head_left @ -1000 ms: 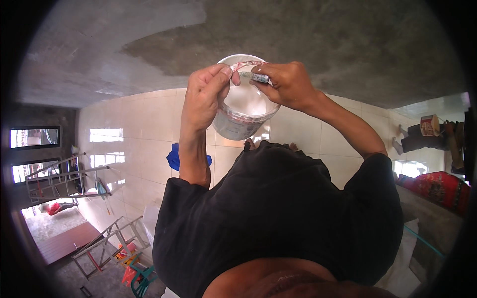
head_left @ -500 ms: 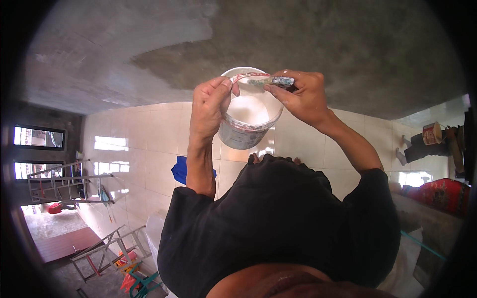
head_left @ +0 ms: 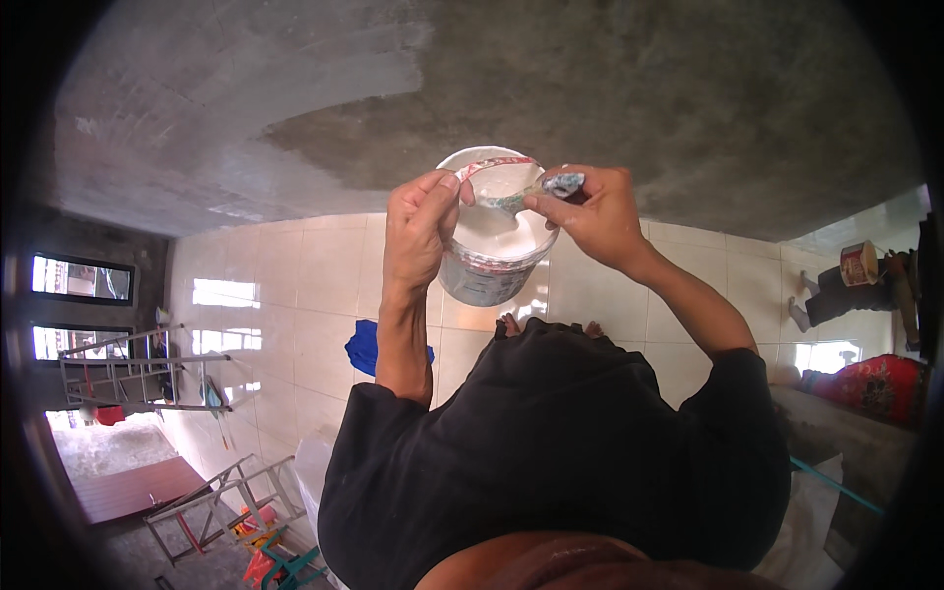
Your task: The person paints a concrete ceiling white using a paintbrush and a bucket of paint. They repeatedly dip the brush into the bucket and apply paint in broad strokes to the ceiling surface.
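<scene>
My left hand (head_left: pixel 423 211) grips the paint-streaked white and red handle (head_left: pixel 497 163) of a plastic bucket (head_left: pixel 487 280), its fingers wrapped round it at the bucket's left rim. Inside is white liquid (head_left: pixel 492 234), like paint. My right hand (head_left: pixel 595 211) is closed on a paint-stained brush-like tool (head_left: pixel 562 184), which slants down and left over the bucket's mouth, its far end over or in the white liquid. Whether that end is submerged I cannot tell. Both hands are raised in front of my dark shirt.
A partly coated grey wall (head_left: pixel 590 88) faces me above a tiled floor (head_left: pixel 275 354). A blue cloth (head_left: pixel 369 349) lies at left, near metal ladders (head_left: pixel 147 388) and a teal chair (head_left: pixel 290 560). At right are a person (head_left: pixel 841 300) with a tub (head_left: pixel 858 264) and a red patterned cloth (head_left: pixel 865 383).
The bucket and both hands appear lower in the picture, along with the surroundings. The tool in my right hand has tilted, its left end now farther down into the bucket's mouth.
</scene>
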`<action>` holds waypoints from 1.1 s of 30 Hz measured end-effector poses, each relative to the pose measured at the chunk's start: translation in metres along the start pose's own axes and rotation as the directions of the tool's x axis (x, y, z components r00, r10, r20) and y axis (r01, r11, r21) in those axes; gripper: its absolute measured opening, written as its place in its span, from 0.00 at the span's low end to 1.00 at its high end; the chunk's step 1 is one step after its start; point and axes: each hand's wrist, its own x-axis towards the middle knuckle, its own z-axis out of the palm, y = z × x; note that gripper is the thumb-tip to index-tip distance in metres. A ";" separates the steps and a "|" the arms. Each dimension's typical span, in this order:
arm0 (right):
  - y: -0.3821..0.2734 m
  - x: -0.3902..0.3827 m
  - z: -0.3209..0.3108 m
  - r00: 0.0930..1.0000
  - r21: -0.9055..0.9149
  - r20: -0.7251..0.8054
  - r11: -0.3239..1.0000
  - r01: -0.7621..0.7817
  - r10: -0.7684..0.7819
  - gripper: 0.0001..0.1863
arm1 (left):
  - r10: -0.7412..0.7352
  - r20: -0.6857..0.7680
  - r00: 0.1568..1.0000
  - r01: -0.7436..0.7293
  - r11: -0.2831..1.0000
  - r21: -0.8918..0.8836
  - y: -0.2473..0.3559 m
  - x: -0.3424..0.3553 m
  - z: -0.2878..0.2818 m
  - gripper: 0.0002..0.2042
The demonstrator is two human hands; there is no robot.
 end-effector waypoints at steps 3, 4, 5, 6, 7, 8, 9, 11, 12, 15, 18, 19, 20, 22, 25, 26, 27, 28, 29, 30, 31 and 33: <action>0.005 -0.001 0.000 0.975 -0.205 -0.045 0.957 0.206 -0.219 0.06 | 0.012 -0.027 1.000 -0.012 1.000 -0.002 0.002 0.000 0.003 0.15; 0.009 -0.001 0.000 0.959 -0.266 -0.052 0.930 0.255 -0.278 0.06 | 0.013 -0.024 1.000 -0.013 1.000 0.012 0.002 -0.001 0.002 0.15; 0.012 -0.001 -0.001 0.953 -0.301 -0.037 0.913 0.277 -0.301 0.06 | 0.015 -0.018 1.000 -0.014 1.000 0.026 0.002 0.000 0.001 0.15; 0.015 0.000 -0.001 0.946 -0.334 -0.022 0.894 0.298 -0.324 0.07 | 0.016 -0.013 1.000 -0.016 0.999 0.041 0.002 0.000 0.000 0.15; 0.017 0.001 -0.001 0.938 -0.367 -0.005 0.873 0.320 -0.346 0.07 | 0.013 -0.012 1.000 -0.013 0.999 0.043 0.003 0.000 0.000 0.15; 0.020 0.001 0.000 0.926 -0.398 -0.017 0.852 0.339 -0.376 0.08 | 0.008 -0.015 1.000 -0.007 0.999 0.044 0.004 0.000 0.000 0.15; 0.023 0.002 0.001 0.913 -0.429 -0.027 0.830 0.357 -0.406 0.08 | 0.003 -0.017 1.000 -0.002 0.999 0.046 0.005 -0.001 0.000 0.15; 0.023 0.004 0.002 0.885 -0.509 -0.005 0.763 0.398 -0.465 0.08 | -0.012 -0.035 0.999 0.014 0.999 0.050 0.007 -0.002 0.000 0.15; 0.021 0.004 0.002 0.870 -0.555 0.027 0.717 0.423 -0.492 0.08 | -0.018 -0.044 0.999 0.020 0.998 0.051 0.007 -0.003 0.000 0.15; 0.021 0.003 0.005 0.827 -0.616 0.090 0.621 0.484 -0.556 0.07 | -0.007 -0.062 0.998 0.010 0.999 0.052 0.008 -0.005 0.000 0.14; 0.015 -0.001 0.005 0.815 -0.575 0.048 0.651 0.496 -0.578 0.06 | 0.027 -0.072 0.997 -0.025 0.999 0.026 0.004 -0.005 0.003 0.14; 0.011 -0.002 0.005 0.817 -0.548 0.020 0.677 0.492 -0.577 0.06 | 0.033 -0.068 0.997 -0.031 0.999 0.023 0.002 -0.005 0.003 0.14; 0.008 -0.002 0.003 0.846 -0.477 -0.018 0.748 0.461 -0.533 0.06 | 0.042 -0.060 0.997 -0.041 0.999 0.020 0.001 -0.003 0.004 0.14; 0.004 -0.002 0.002 0.900 -0.320 -0.079 0.866 0.385 -0.429 0.07 | 0.052 -0.055 0.997 -0.051 0.999 0.015 -0.001 -0.001 0.005 0.14; 0.002 -0.001 0.009 0.991 -0.080 -0.075 0.991 0.102 -0.109 0.06 | 0.056 -0.048 0.997 -0.056 0.998 0.016 -0.003 0.001 0.005 0.14; 0.002 -0.001 0.011 0.999 -0.017 -0.046 1.000 0.009 -0.010 0.06 | 0.054 -0.047 0.997 -0.054 0.998 0.018 -0.006 0.001 0.005 0.14; 0.002 0.000 0.011 0.996 0.043 -0.011 0.995 -0.087 0.087 0.05 | 0.052 -0.046 0.998 -0.052 0.998 0.020 -0.007 0.001 0.005 0.14; 0.002 0.002 0.011 0.983 0.099 0.030 0.978 -0.183 0.181 0.05 | 0.060 -0.053 0.997 -0.058 0.998 0.029 -0.007 0.001 0.005 0.14; 0.005 0.004 0.009 0.979 0.133 0.054 0.970 -0.205 0.199 0.06 | 0.062 -0.059 0.996 -0.060 0.998 0.035 -0.007 0.001 0.005 0.14; 0.010 0.006 0.008 0.973 0.166 0.079 0.960 -0.226 0.216 0.06 | 0.065 -0.065 0.996 -0.062 0.997 0.040 -0.007 0.000 0.005 0.14; 0.013 0.006 0.006 0.967 0.198 0.104 0.948 -0.248 0.231 0.06 | 0.064 -0.073 0.995 -0.061 0.997 0.039 -0.007 0.000 0.006 0.14; 0.013 0.005 0.005 0.976 0.204 0.077 0.955 -0.216 0.204 0.06 | 0.066 -0.088 0.994 -0.063 0.997 0.036 -0.006 -0.001 0.005 0.14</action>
